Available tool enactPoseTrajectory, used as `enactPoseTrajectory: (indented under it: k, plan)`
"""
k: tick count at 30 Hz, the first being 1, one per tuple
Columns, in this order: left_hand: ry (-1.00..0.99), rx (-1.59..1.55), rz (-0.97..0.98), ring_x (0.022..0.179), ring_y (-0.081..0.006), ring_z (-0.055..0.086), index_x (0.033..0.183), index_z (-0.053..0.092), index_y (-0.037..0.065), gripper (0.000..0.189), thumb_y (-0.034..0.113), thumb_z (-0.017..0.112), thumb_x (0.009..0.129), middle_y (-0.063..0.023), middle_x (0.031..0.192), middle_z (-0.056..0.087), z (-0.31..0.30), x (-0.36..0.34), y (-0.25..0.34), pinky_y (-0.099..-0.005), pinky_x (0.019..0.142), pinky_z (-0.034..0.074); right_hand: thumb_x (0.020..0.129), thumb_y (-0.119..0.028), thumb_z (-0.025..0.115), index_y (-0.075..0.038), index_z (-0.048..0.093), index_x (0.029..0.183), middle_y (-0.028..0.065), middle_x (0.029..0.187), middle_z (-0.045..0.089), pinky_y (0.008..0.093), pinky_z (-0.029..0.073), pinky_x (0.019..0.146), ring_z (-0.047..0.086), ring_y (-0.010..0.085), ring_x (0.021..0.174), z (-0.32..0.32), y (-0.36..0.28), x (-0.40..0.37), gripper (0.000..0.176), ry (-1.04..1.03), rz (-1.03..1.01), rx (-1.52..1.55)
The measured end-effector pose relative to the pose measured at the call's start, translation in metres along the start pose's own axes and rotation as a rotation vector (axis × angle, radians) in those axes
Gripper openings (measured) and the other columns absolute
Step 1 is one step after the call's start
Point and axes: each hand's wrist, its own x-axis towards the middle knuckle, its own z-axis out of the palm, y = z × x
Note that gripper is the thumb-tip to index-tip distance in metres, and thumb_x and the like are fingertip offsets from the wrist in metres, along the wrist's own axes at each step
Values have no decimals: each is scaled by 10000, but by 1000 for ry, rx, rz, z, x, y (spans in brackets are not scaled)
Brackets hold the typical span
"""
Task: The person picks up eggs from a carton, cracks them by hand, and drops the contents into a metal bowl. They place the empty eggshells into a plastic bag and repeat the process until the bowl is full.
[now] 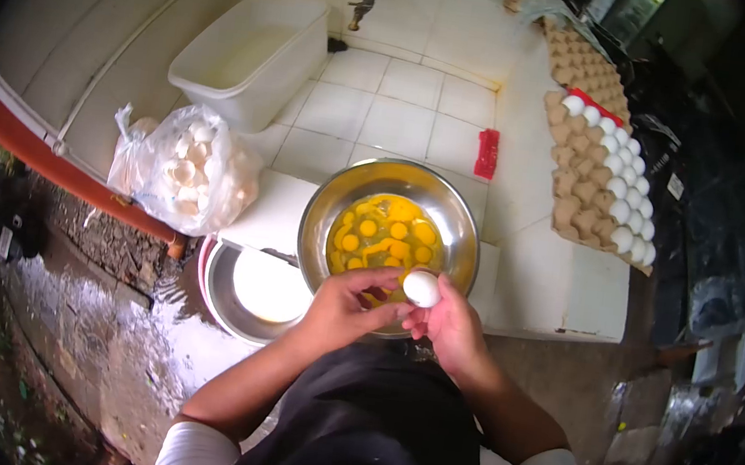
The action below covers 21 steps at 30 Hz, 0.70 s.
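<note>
A white egg [421, 288] is held between the thumb and fingers of my right hand [453, 329], over the near rim of a steel bowl [322, 192]. Its shell looks whole from above. Facing it from the left is my left hand [353, 308], empty, its thumb and fingers apart and their tips close to the egg. Inside the bowl lie cracked eggs [388, 231], with several round yolks and some broken ones in clear white.
A clear plastic bag of eggshells [201, 167] sits at left, beside a white plastic tub [296, 54]. Below it stands another metal basin [220, 293]. Cardboard trays [572, 177] with white eggs rest on the right ledge. A red object [487, 154] lies on the tiles, and a tap [368, 7] juts from the back wall.
</note>
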Motion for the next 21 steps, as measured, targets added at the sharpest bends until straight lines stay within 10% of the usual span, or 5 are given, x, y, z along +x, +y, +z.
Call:
enactPoseTrajectory:
  k: [21]
  plan:
    - [99,243,-53,775,-97,678,1103,659,-57,321,87,711,820,-91,878,721,1,36,-15,-251,721,542,1040,-448,391,-69,560,1091,17,811,564,200,410,509,493,61,588,-9,6,50,417,34,-51,-377]
